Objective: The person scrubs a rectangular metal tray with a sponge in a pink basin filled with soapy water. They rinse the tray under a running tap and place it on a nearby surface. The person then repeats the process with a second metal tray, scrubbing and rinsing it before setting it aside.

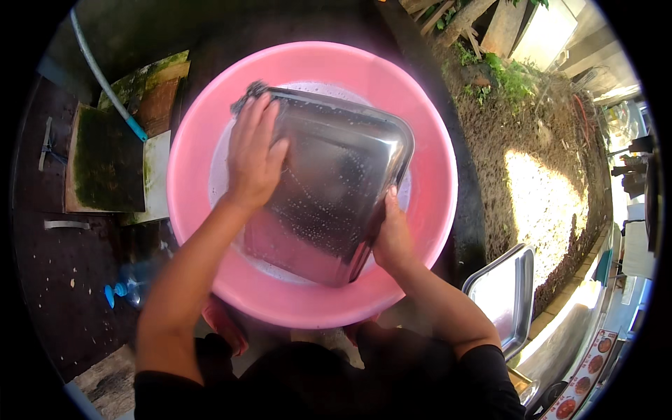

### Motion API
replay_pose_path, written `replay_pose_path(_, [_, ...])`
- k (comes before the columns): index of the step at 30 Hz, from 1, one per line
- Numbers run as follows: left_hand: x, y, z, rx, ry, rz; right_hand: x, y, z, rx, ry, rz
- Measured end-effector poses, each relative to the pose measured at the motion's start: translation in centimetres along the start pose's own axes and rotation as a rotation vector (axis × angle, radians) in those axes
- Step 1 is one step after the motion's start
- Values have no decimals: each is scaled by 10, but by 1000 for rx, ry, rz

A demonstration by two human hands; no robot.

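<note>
A rectangular stainless steel tray (325, 184), dotted with suds, is tilted over soapy water (218, 173) in a round pink plastic basin (430, 157). Its flat underside appears to face me. My right hand (394, 236) grips the tray's right edge, thumb on top and the other fingers hidden beneath. At the upper left corner, my left hand (254, 152) lies over a dark grey scouring pad (249, 96), pressing it to the metal. Part of the pad sticks out past the fingertips.
Another metal tray (504, 294) leans to the right of the basin. A clear pump bottle (134, 289) with a blue top lies at left, near mossy boards (107, 163) and a hose (100, 68). Bare soil (483, 157) stretches along the right.
</note>
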State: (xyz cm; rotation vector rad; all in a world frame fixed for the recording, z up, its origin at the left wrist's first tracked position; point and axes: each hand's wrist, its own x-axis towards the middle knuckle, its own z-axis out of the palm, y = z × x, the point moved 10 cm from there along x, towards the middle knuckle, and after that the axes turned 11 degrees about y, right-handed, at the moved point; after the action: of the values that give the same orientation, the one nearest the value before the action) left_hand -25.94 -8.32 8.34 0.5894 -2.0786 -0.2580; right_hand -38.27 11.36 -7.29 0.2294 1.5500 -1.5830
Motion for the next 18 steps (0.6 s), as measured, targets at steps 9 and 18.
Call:
replay_pose_path(9, [3,60,-6,-169,-80,266,-18,-28,2,-239,15,-278])
replay_pose_path(18, [-70,90,3,-197,-170,288,-13,-34,12,36,38,-287])
